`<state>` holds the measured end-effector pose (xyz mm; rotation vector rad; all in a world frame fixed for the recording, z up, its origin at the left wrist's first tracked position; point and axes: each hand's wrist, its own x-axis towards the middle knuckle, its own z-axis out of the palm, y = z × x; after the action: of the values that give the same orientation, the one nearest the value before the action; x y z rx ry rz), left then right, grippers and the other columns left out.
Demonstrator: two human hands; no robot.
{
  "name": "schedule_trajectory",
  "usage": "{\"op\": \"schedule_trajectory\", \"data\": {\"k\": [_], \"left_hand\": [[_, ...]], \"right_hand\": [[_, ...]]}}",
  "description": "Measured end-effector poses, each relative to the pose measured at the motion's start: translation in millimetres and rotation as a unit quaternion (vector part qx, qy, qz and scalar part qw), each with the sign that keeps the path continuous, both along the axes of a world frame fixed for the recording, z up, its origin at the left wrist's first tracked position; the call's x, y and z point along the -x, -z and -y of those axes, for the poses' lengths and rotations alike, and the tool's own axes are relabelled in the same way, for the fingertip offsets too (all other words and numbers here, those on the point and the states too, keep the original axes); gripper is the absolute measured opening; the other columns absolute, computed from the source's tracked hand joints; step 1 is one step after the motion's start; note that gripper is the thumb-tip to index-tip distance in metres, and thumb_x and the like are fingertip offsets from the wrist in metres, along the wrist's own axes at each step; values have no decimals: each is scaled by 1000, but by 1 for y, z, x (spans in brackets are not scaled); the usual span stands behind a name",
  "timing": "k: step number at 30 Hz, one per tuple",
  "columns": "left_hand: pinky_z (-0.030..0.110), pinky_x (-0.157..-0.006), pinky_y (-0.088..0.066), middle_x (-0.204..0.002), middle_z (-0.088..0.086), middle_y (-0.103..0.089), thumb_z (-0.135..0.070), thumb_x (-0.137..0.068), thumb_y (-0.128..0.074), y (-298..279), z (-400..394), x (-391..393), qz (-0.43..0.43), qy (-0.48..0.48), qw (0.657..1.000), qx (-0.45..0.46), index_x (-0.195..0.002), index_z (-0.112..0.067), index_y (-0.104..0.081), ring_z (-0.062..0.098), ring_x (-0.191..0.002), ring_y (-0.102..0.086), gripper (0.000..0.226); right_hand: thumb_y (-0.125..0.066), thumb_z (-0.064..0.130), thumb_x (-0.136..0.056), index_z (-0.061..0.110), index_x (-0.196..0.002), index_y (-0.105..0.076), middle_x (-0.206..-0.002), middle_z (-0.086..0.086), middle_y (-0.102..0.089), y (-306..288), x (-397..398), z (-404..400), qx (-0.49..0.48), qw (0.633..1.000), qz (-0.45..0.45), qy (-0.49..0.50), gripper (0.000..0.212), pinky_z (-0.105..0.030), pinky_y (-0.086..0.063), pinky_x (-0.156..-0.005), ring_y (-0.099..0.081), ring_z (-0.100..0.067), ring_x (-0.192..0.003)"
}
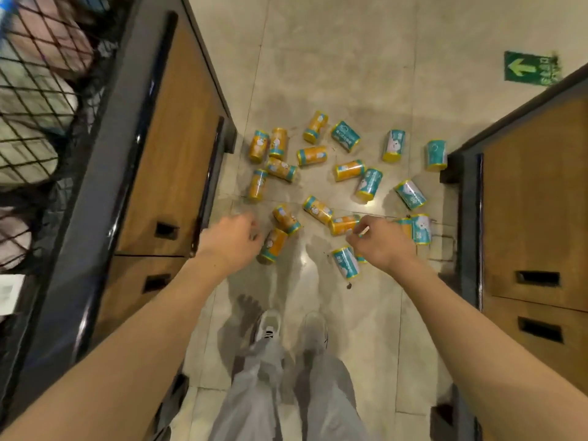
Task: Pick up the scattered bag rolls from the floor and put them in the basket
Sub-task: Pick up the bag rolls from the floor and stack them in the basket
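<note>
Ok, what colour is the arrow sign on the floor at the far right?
The floor sign is green with a lighter yellow-green arrow pointing left; seen in the head view.

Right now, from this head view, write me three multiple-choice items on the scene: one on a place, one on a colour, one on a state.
1. Where do the bag rolls lie?
A. on a shelf
B. on the floor
C. in a drawer

2. What colour is the arrow sign?
A. green
B. red
C. blue

3. What does the left hand hold?
A. two rolls
B. a basket
C. nothing

Answers:
1 B, they are scattered on the floor tiles.
2 A, its ground is green.
3 C, its fingers hang loosely curled above the rolls.
</note>
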<state>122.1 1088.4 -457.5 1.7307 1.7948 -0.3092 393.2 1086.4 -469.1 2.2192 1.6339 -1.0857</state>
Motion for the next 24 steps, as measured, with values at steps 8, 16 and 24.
{"op": "schedule_trajectory", "data": {"k": [8,16,24], "left_hand": [[37,-78,-48,-112,-2,-70,-46,-90,-52,241,-8,-19,-7,12,999,32,-110,-33,-57,29,-106,-62,25],[42,-93,-50,-116,7,-67,-55,-82,-61,458,-15,-10,-29,-10,1000,-6,-116,-29,-57,34,-113,-61,43],[45,-96,-43,-129,12,-55,-63,-75,-67,547,-4,-26,-40,-59,997,-23,-127,-17,-47,39,-121,-53,72]], "right_hand": [[-66,57,-76,32,-96,-60,-101,-4,-73,230,-29,11,19,997,14,75,32,-40,-53,-87,-65,-32,-103],[-69,51,-82,29,-110,-60,-110,-7,-71,434,-62,31,3,994,66,81,37,-43,-52,-89,-63,-35,-108],[-74,57,-78,17,-125,-57,-119,-19,-61,518,-81,47,-37,987,127,92,64,-46,-50,-86,-59,-41,-112]]}}
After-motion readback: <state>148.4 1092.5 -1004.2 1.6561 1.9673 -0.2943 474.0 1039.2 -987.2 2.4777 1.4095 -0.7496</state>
